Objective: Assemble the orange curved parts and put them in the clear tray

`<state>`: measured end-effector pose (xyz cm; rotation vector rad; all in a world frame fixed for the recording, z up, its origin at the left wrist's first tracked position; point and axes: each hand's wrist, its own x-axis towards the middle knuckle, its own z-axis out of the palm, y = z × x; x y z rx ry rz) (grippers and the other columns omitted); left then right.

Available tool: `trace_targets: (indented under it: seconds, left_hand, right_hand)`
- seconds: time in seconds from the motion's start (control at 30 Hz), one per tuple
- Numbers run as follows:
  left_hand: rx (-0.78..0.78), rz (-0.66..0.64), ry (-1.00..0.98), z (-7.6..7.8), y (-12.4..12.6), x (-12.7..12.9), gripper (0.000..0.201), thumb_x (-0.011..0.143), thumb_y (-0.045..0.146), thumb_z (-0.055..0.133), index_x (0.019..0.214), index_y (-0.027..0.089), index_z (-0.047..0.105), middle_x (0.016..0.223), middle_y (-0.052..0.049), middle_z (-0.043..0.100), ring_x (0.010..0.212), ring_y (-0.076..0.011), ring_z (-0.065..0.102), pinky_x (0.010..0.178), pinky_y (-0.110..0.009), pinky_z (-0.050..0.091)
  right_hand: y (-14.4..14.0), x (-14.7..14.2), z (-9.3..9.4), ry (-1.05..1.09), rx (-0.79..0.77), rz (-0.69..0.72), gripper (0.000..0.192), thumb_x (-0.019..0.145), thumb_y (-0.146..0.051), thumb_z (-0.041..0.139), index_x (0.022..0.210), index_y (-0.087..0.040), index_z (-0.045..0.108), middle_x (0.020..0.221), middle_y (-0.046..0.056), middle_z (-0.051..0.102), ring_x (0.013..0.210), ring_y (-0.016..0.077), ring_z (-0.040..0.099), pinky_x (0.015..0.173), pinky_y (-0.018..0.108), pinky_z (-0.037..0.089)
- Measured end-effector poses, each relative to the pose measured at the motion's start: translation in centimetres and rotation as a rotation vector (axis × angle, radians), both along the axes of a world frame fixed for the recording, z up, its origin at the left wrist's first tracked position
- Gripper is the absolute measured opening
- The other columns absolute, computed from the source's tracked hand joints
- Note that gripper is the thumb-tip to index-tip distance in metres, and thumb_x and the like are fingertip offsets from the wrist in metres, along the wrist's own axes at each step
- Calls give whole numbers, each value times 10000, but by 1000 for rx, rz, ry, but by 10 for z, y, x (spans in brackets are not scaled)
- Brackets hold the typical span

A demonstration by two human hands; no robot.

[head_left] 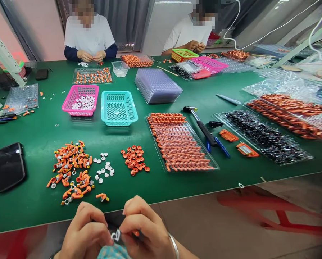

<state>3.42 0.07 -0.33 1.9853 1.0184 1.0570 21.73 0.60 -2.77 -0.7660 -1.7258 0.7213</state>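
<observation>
Both hands are raised in front of the table's near edge, close together. My left hand (89, 230) is closed in a pinch, its fingertips at a small white looped piece (116, 235) that spans the gap between the hands. Curled fingers of my right hand (147, 228) close on a small orange part (135, 233), mostly hidden, which looks like an earbud shell. Just beyond, a single orange earbud shell (103, 196) lies near a loose pile of orange earbud shells (73, 162). Small white discs (104, 171) and orange round caps (134, 158) lie beside the pile.
A phone (11, 167) lies left. Behind the parts stand a pink basket (66, 106) and a turquoise basket (119, 123). To the right are a filled tray (182, 144), a hammer (201, 124) and a tray of black parts (260, 135). Two people (89, 36) work across the table.
</observation>
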Motion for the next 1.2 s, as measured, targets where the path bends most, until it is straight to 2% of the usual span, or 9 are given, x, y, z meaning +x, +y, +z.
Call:
trace_targets:
  seconds: [0.13, 0.2, 0.27, 0.37, 0.6, 0.8, 0.97, 1.1, 1.2]
  left_hand:
    - [-33, -109, 228, -12, 14, -26, 193, 953, 100, 425, 857, 231, 529, 821, -11, 610, 760, -170, 560, 682, -276, 443]
    - [-7, -65, 396, -18, 27, -37, 213, 928, 72, 461, 952, 247, 580, 854, 5, 666, 774, -171, 593, 720, -291, 442]
    - [97, -10, 508, -22, 41, -42, 231, 931, 95, 485, 1047, 252, 609, 953, -7, 702, 854, -191, 620, 766, -321, 440]
    - [224, 63, 581, -25, 60, -38, 162, 954, 166, 511, 959, 214, 666, 913, -26, 710, 839, -207, 620, 745, -344, 431]
    - [283, 132, 678, -30, 83, -17, 107, 852, 157, 671, 835, 218, 758, 829, -53, 675, 753, -246, 552, 654, -368, 373]
    - [354, 124, 619, -28, 79, -16, 136, 884, 189, 622, 819, 228, 735, 810, -38, 700, 756, -223, 597, 674, -364, 422]
    - [413, 59, 433, -22, 54, -14, 93, 909, 158, 575, 936, 210, 647, 898, -23, 768, 834, -163, 712, 787, -292, 544]
    - [358, 114, 304, -20, 33, -8, 43, 927, 205, 579, 968, 201, 591, 873, -32, 786, 771, -144, 758, 722, -206, 586]
    - [366, 130, 297, -20, 27, -6, 46, 946, 243, 560, 974, 207, 565, 861, -33, 794, 777, -151, 771, 723, -194, 598]
  right_hand:
    - [4, 6, -3, 33, -135, -64, 216, 852, -37, 507, 951, -227, 541, 857, 28, 571, 782, 155, 579, 680, 255, 492]
    - [7, 9, -5, 36, -223, -89, 168, 891, -67, 487, 915, -227, 530, 840, 18, 586, 768, 146, 581, 680, 247, 480]
    - [11, 10, -7, 7, -297, -119, 126, 917, -113, 481, 869, -221, 525, 793, 5, 574, 728, 140, 567, 650, 241, 461]
    - [15, 10, -8, -48, -361, -155, 121, 933, -170, 472, 834, -210, 530, 748, -2, 551, 673, 137, 541, 602, 239, 433]
    - [18, 12, -9, -46, -524, -144, 161, 909, -245, 503, 757, -195, 522, 690, -14, 512, 606, 128, 488, 562, 238, 410]
    - [22, 8, -8, -33, -587, -118, 153, 906, -252, 499, 773, -185, 535, 693, -16, 510, 614, 124, 473, 574, 238, 405]
    - [22, -1, -3, 11, -637, -73, 128, 869, -243, 519, 756, -184, 522, 681, -21, 499, 611, 120, 464, 577, 237, 405]
    - [20, -8, 0, 34, -685, -40, 127, 832, -240, 545, 723, -189, 506, 666, -28, 488, 599, 116, 451, 563, 231, 393]
    - [18, -12, 1, 38, -715, -31, 126, 817, -244, 548, 714, -189, 501, 669, -24, 495, 601, 119, 452, 562, 233, 388]
